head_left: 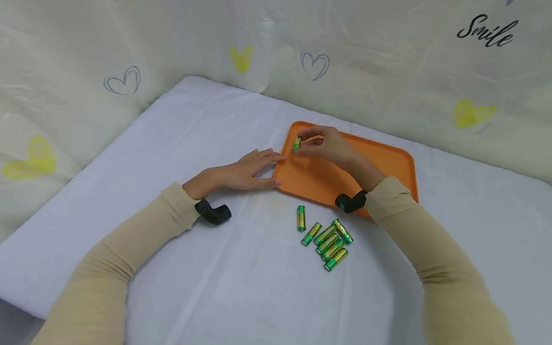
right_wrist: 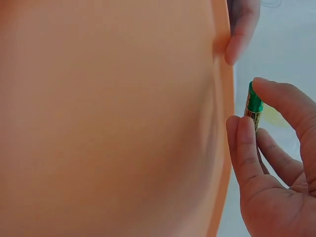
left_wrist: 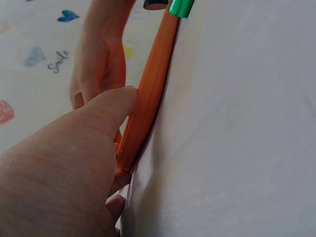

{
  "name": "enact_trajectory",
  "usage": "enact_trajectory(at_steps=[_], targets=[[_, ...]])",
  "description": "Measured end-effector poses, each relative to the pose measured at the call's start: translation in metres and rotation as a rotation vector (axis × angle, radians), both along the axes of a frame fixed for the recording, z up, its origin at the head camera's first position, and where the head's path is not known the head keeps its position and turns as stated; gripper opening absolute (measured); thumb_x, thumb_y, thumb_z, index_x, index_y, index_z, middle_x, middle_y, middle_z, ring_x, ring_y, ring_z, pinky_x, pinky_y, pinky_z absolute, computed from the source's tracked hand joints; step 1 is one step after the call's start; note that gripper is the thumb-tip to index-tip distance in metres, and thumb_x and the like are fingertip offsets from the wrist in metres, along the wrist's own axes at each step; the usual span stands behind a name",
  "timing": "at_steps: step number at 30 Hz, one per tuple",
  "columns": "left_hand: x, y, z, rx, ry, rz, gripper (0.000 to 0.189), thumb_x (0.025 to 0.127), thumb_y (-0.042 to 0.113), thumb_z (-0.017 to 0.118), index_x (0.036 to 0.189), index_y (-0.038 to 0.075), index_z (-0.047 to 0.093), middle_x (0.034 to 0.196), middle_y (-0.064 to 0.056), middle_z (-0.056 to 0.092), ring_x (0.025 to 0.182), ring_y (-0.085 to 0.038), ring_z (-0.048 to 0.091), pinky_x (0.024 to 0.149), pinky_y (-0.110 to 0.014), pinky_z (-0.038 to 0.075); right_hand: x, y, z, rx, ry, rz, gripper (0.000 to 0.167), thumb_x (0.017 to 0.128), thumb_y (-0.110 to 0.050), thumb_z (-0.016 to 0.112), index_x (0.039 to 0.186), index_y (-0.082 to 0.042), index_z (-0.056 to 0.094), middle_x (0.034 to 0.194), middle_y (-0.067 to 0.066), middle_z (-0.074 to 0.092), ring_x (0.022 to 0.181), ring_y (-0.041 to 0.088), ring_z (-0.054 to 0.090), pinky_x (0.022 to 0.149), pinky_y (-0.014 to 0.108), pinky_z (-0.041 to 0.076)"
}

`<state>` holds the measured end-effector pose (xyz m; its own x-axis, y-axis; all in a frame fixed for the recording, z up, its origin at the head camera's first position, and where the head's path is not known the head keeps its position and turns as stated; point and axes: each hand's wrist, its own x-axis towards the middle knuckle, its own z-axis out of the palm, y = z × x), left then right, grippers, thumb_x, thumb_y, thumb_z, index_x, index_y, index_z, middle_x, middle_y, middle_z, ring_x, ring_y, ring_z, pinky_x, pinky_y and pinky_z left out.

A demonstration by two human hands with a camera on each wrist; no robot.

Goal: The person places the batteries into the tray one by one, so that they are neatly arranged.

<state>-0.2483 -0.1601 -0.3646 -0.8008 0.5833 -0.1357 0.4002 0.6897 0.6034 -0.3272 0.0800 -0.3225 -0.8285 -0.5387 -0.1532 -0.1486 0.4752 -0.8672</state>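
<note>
Between the thumb and fingers of my right hand (head_left: 328, 145) is a green and gold battery (head_left: 296, 144), held over the left end of an orange tray (head_left: 311, 177). The right wrist view shows the battery's green end (right_wrist: 255, 102) under a fingertip, its lower part hidden by the fingers. My left hand (head_left: 244, 173) lies at the tray's left edge with fingers extended. In the left wrist view its thumb (left_wrist: 121, 101) touches the tray's rim (left_wrist: 152, 84). Several more batteries (head_left: 332, 244) lie on the white cloth in front of the tray, some side by side, and one battery (head_left: 301, 218) stands apart to the left.
A white cloth (head_left: 248, 299) covers the table. Behind it hangs a pale sheet (head_left: 385, 57) printed with hearts and words. Each wrist wears a black device, one at the left cuff (head_left: 213, 212) and one at the right cuff (head_left: 351, 201), which overlaps the tray's near edge.
</note>
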Motion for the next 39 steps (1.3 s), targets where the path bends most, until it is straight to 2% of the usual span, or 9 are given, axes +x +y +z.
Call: enact_trajectory(at_steps=[8,16,25,39], targets=[[0.0,0.001,0.002,0.001,0.014,0.0,0.069,0.098,0.049,0.053,0.154,0.022,0.025,0.163,-0.006,0.012,0.151,-0.02,0.001,0.121,-0.04,-0.008,-0.002,-0.008,0.001,0.055,-0.028,0.01,0.053,0.087,-0.02,0.076,0.134,-0.006,0.054,0.135,0.011,0.05,0.121,0.027,0.054,0.109,0.043,0.039],[-0.001,0.0,0.0,0.015,0.019,-0.006,0.069,0.098,0.048,0.053,0.155,0.02,0.025,0.162,-0.006,0.013,0.151,-0.02,0.001,0.121,-0.04,-0.007,-0.006,-0.018,-0.002,0.055,-0.045,0.022,0.051,0.087,-0.014,0.074,0.132,-0.002,0.054,0.138,0.013,0.047,0.125,0.03,0.052,0.111,0.044,0.037],[0.0,0.0,-0.001,0.019,0.025,-0.015,0.068,0.098,0.048,0.053,0.154,0.02,0.027,0.162,-0.005,0.015,0.151,-0.02,0.001,0.121,-0.04,-0.006,-0.003,-0.023,-0.002,0.075,-0.077,0.0,0.047,0.089,-0.008,0.07,0.132,-0.002,0.054,0.131,0.013,0.053,0.118,0.028,0.055,0.107,0.041,0.041],[0.0,-0.001,-0.001,0.018,0.027,-0.019,0.067,0.098,0.047,0.053,0.153,0.019,0.027,0.162,-0.006,0.015,0.151,-0.021,0.001,0.121,-0.04,-0.007,-0.002,-0.022,-0.003,0.051,-0.101,0.005,0.048,0.089,-0.004,0.07,0.133,0.0,0.053,0.13,0.016,0.055,0.117,0.028,0.056,0.1,0.038,0.046]])
